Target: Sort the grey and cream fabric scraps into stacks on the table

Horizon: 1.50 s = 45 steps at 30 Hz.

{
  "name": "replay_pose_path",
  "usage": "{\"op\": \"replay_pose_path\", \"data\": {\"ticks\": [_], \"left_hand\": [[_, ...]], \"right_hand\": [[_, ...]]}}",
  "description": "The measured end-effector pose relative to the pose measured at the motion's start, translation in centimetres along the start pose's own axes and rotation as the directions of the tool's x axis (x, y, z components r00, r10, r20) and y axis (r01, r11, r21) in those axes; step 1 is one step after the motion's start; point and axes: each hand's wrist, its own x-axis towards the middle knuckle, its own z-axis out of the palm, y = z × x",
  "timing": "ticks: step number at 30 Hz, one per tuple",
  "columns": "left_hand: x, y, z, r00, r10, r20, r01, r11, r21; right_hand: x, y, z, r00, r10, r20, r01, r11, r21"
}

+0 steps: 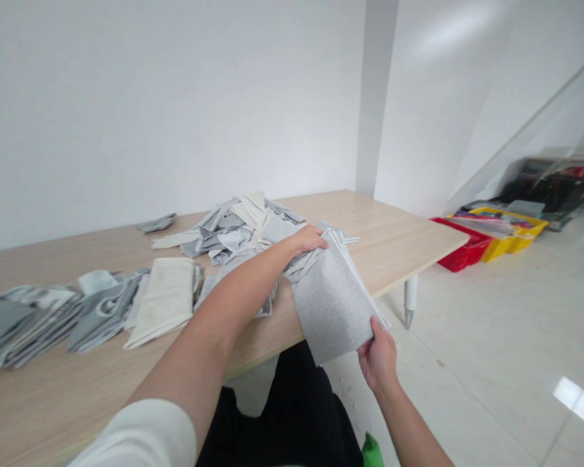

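A stack of light grey fabric pieces (333,301) hangs past the table's front edge, with layered white edges along its right side. My left hand (309,240) is closed on the stack's upper part, where some grey cloth is bunched beneath it. At the lower right corner, my right hand (378,353) pinches the same stack between thumb and fingers. Just behind my left hand lies a loose heap of grey and cream cloth scraps (238,227). A folded cream cloth (164,292) rests on the table left of my left forearm.
Folded grey cloths (104,308) and another grey pile (26,321) line the left side of the wooden table (409,237). A small grey scrap (158,223) lies near the wall. Red (460,250) and yellow (516,240) bins stand on the floor at right.
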Motion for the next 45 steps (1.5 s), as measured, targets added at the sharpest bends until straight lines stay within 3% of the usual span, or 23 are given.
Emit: {"op": "replay_pose_path", "data": {"ticks": [4, 7, 11, 13, 16, 18, 21, 28, 35, 40, 43, 45], "left_hand": [[2.0, -1.3, 0.7, 0.997, 0.031, -0.066, -0.028, 0.999, 0.040], [2.7, -2.0, 0.8, 0.980, 0.084, -0.178, -0.067, 0.993, 0.097], [1.3, -3.1, 0.7, 0.938, 0.215, -0.274, -0.149, 0.959, 0.240], [-0.7, -3.8, 1.0, 0.922, 0.300, -0.246, -0.210, 0.919, 0.334], [-4.3, -4.8, 2.3, 0.914, 0.394, -0.096, -0.310, 0.831, 0.461], [-6.2, -5.5, 3.6, 0.915, 0.403, 0.027, -0.356, 0.773, 0.526], [-7.4, -7.0, 5.4, 0.934, 0.339, 0.116, -0.335, 0.712, 0.616], [-3.8, -10.2, 5.8, 0.975, 0.209, 0.075, -0.195, 0.640, 0.743], [-1.2, -10.4, 5.6, 0.967, 0.236, 0.099, -0.226, 0.608, 0.761], [-2.5, -9.6, 5.1, 0.941, 0.320, 0.111, -0.287, 0.578, 0.764], [-4.3, -8.6, 4.0, 0.914, 0.386, 0.123, -0.335, 0.551, 0.764], [-6.0, -8.0, 2.9, 0.896, 0.421, 0.138, -0.368, 0.533, 0.762]], "right_hand": [[0.8, 1.0, 0.2, 0.999, 0.038, -0.020, -0.039, 0.997, -0.061], [1.2, 1.6, -0.3, 0.995, 0.088, 0.039, -0.079, 0.976, -0.204], [0.8, 2.5, -1.0, 0.978, 0.179, 0.107, -0.137, 0.938, -0.319], [0.2, 3.1, -1.0, 0.965, 0.223, 0.135, -0.160, 0.916, -0.367], [-0.6, 3.9, -0.6, 0.953, 0.268, 0.140, -0.181, 0.876, -0.446], [-0.9, 4.5, -0.2, 0.957, 0.268, 0.110, -0.183, 0.854, -0.487], [-1.3, 4.8, 0.7, 0.964, 0.253, 0.077, -0.175, 0.828, -0.532], [-1.8, 4.4, 2.4, 0.906, 0.389, 0.167, -0.206, 0.749, -0.630], [-1.0, 4.6, 4.0, 0.912, 0.387, 0.139, -0.221, 0.746, -0.628], [-1.2, 4.9, 3.5, 0.911, 0.345, 0.225, -0.083, 0.689, -0.720], [-1.4, 4.6, 3.2, 0.916, 0.211, 0.342, 0.156, 0.596, -0.788], [-0.9, 3.5, 3.8, 0.884, 0.074, 0.462, 0.383, 0.454, -0.805]]}}
